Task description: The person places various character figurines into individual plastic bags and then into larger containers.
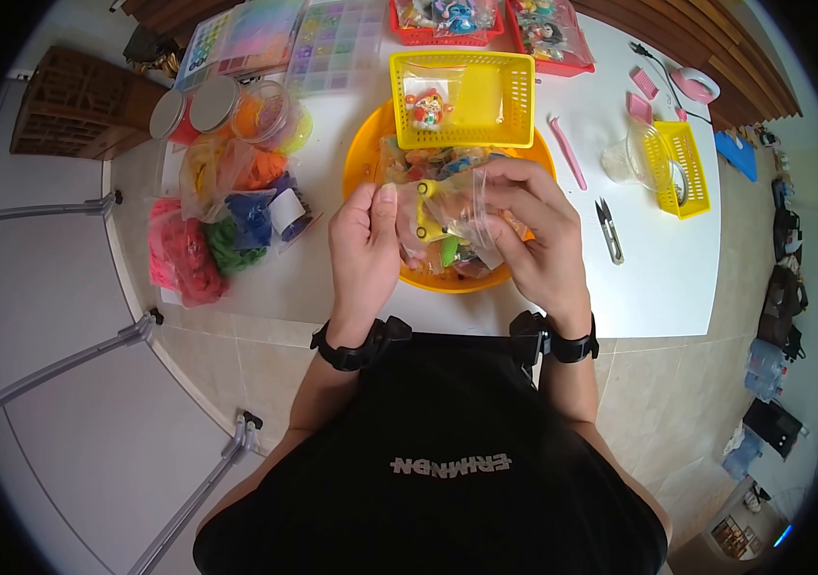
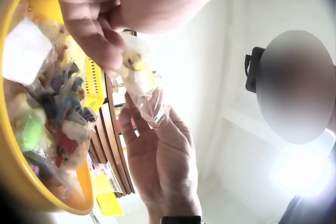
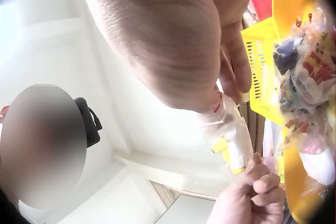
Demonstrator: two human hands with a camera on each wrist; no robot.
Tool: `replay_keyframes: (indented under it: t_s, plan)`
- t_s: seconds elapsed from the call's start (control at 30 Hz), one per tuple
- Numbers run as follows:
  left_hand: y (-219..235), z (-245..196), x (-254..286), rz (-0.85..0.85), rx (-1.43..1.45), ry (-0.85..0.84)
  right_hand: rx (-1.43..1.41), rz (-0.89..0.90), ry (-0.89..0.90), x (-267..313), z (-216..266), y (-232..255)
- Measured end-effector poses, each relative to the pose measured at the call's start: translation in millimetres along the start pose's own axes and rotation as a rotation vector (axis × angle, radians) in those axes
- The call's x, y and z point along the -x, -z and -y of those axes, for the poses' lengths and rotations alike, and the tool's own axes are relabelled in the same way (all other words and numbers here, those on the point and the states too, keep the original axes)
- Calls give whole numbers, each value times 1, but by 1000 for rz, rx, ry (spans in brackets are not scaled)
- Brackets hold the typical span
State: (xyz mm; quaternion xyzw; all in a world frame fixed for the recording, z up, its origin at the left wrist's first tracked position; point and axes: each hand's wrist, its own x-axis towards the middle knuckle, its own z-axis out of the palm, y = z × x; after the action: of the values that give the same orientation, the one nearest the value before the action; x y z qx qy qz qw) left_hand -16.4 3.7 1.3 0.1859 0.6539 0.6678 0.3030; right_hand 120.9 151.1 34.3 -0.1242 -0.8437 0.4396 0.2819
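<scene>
A clear plastic bag with a yellow piece [image 1: 427, 218] inside is held up between both hands above a round orange tray [image 1: 359, 144]. The left hand [image 1: 363, 251] pinches its left edge between thumb and curled fingers. The right hand [image 1: 545, 244] grips the other end, thumb below and fingers bent over the plastic. In the left wrist view the bag [image 2: 140, 74] stretches from the left hand [image 2: 131, 11] to the right hand [image 2: 163, 163]. More bagged colourful pieces [image 3: 315, 71] lie in the tray, seen in the right wrist view.
A yellow basket [image 1: 505, 142] with one bagged figure sits at the tray's back edge. Bags of coloured pieces [image 1: 184, 254] and jars [image 1: 214, 103] are at left. Pink tweezers [image 1: 569, 153], small scissors [image 1: 610, 230] and another yellow basket [image 1: 685, 172] are at right. Red baskets [image 1: 447, 38] stand behind.
</scene>
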Motion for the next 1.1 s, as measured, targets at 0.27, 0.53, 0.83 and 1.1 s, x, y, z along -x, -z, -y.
replay_keyframes:
  t_s: [0.27,0.53,0.83,1.1]
  plan:
    - [-6,-16,3,-12,151,168,-42,-112,-11,2,-1,-1]
    - [3,-7,3,144,34,22,38,-116,13,1,-4,3]
    - [14,-9,0,54,-41,40,-239,-136,-160,4,-2,16]
    - [18,-1,-3,9,-95,4,-297,-256,-187,7,-11,25]
